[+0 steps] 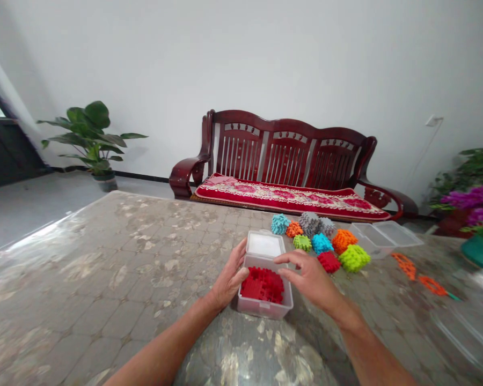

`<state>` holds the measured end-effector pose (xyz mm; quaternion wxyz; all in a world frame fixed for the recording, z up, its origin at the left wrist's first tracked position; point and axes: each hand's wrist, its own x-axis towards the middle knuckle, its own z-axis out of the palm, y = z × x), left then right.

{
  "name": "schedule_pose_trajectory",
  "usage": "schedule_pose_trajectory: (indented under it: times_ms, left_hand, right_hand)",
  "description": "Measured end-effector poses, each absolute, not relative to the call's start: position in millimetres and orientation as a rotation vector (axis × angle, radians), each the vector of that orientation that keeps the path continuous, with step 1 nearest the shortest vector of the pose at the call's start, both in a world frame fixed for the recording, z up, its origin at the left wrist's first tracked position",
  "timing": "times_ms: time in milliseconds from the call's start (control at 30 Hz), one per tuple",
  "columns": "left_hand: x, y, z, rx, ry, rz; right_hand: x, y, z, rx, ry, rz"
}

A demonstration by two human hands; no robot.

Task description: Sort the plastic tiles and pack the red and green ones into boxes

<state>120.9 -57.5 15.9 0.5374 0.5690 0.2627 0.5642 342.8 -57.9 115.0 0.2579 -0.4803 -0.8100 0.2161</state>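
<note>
A clear plastic box (265, 310) stands on the table in front of me, its hinged lid (265, 244) tipped up and back. Inside lies a block of red interlocking plastic pieces (262, 285). My left hand (229, 276) rests along the box's left side, fingers stretched and thumb over the rim. Over the right edge of the box hovers my right hand (306, 273), thumb and fingers apart with nothing visible between them. It is close to the red pieces; whether it touches the box I cannot tell.
Several interlocking-block clusters lie right of the box, among them a lime cluster (355, 258) and a red cluster (329, 261). Behind them sits an open clear container (372, 240). Orange scissors-like pieces (431, 285) lie farther right, near a flower pot (481, 252). A wooden bench (285, 155) stands beyond.
</note>
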Motion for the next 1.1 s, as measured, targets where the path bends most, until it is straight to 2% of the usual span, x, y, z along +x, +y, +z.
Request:
schedule_pose_trajectory:
  times_ms: [167,333,833,1033,1100]
  left_hand:
    - [120.7,-55.6,12.5,1.347,0.636,1.342]
    - [120.0,-56.2,13.9,1.341,0.662,1.325]
    - [118.6,-55.9,12.8,1.356,0.679,1.327]
    - [119.4,-54.6,10.8,1.352,0.638,1.333]
    - [119.3,-54.9,10.8,1.351,0.642,1.333]
  right_hand:
    - [415.7,-37.8,99.9,-1.751,-1.948,0.03]
    - [456.8,-32.5,82.4,-2.158,-1.995,-0.216]
    - [456.1,-29.1,74.8,-2.313,-1.978,-0.117]
    - [458.3,-24.2,71.2,-2.257,-1.931,-0.126]
    - [453.6,-26.7,75.2,-2.138,-1.897,-0.024]
